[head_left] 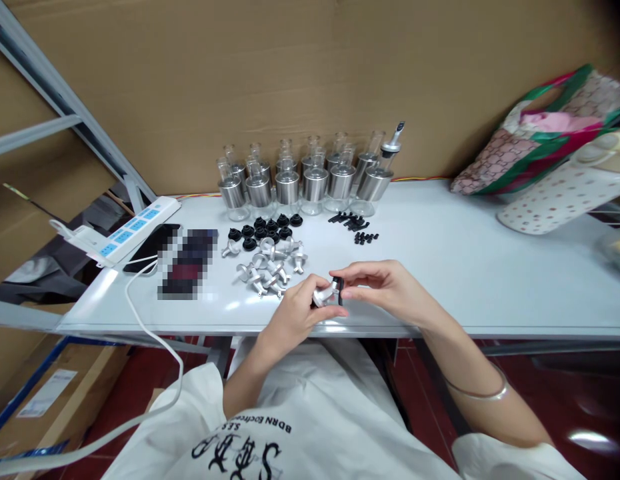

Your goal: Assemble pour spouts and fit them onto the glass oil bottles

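Note:
Near the table's front edge, my left hand (296, 312) grips a silver metal spout (324, 294). My right hand (377, 287) pinches a small black part (339, 291) against the spout's upper end. Left of my hands lies a pile of silver spouts (273, 267), with black stoppers (261, 231) behind it. Small black levers (350, 220) and smaller black pieces (365, 237) lie beyond my hands. Two rows of glass bottles with steel sleeves (287, 189) stand at the back; the front right one bears a spout (393, 141).
A white power strip (140, 227), a phone (153, 248) and a white cable (155, 337) are at the left. At the right stand a patterned bag (535, 133) and a dotted white container (565, 183). Cardboard (200, 80) rises behind the table (465, 267).

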Tool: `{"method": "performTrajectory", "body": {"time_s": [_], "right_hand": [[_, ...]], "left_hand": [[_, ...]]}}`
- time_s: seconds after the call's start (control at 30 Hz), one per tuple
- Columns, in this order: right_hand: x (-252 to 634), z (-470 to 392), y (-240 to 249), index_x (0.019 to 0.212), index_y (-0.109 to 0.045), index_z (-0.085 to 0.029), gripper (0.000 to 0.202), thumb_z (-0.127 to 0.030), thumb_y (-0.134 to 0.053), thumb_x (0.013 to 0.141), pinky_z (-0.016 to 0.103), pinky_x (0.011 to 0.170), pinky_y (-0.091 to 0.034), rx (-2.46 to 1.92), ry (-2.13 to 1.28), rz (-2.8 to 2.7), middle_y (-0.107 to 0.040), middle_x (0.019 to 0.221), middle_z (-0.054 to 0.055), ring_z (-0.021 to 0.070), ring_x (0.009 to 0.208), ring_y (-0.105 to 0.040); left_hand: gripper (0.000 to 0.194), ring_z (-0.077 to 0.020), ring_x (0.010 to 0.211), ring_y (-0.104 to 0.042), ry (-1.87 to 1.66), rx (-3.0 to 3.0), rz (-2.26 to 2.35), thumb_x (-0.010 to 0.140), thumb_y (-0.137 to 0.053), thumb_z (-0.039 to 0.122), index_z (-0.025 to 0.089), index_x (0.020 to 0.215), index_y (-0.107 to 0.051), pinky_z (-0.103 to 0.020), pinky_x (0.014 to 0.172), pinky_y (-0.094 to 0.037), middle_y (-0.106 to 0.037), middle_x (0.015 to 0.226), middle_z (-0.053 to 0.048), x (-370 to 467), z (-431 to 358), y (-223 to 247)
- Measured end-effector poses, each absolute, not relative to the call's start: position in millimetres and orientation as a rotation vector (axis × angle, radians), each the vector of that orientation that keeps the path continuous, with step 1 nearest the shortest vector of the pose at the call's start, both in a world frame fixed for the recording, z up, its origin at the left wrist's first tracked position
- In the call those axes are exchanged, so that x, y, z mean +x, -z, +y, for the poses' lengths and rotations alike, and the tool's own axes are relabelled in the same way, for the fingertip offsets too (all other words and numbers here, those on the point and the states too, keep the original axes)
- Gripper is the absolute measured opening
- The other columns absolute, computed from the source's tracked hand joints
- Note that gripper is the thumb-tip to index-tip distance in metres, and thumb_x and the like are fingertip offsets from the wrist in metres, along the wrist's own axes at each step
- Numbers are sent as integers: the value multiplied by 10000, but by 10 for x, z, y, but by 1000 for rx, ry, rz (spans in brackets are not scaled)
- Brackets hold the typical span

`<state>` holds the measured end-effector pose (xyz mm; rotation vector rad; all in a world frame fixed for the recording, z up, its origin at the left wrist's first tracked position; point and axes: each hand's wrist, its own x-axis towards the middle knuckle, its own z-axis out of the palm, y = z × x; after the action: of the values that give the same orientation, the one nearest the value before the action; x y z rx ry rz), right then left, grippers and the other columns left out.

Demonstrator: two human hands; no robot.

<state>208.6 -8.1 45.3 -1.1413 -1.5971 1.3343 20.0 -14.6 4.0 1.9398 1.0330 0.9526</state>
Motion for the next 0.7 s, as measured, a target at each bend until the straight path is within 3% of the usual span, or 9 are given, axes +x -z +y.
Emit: {"method": "performTrajectory", "body": {"time_s": [0.23,0.47,0.7], "right_hand": [[2097,-63,-401,869,-782,-179,400,-434,-832,564,360,744,-577,-1164,-1416,-1543,-770,825,70,221,754,-706],[2045,-25,-347,775,-769,-173,321,-367,-850,532,313,690,-567,-1127,-1455,-1458,-752,715,33,166,646,-682],[1989,-54,-347,725,-753,-168,329,-414,-851,529,314,680,-573,-1083,-1408,-1455,-749,728,43,174,663,-686]], "left_hand": [[387,-89,583,-430,-856,1952,1049,801,-606,565,188,816,-518,-207,586,-388,-537,721,38,194,-144,-59],[411,-89,579,-403,-902,1925,1035,794,-603,587,189,800,-502,-205,577,-371,-507,706,41,180,-137,-38],[480,-88,548,-376,-935,1918,1027,766,-577,664,193,792,-493,-210,557,-368,-487,680,42,180,-159,-36]]}}
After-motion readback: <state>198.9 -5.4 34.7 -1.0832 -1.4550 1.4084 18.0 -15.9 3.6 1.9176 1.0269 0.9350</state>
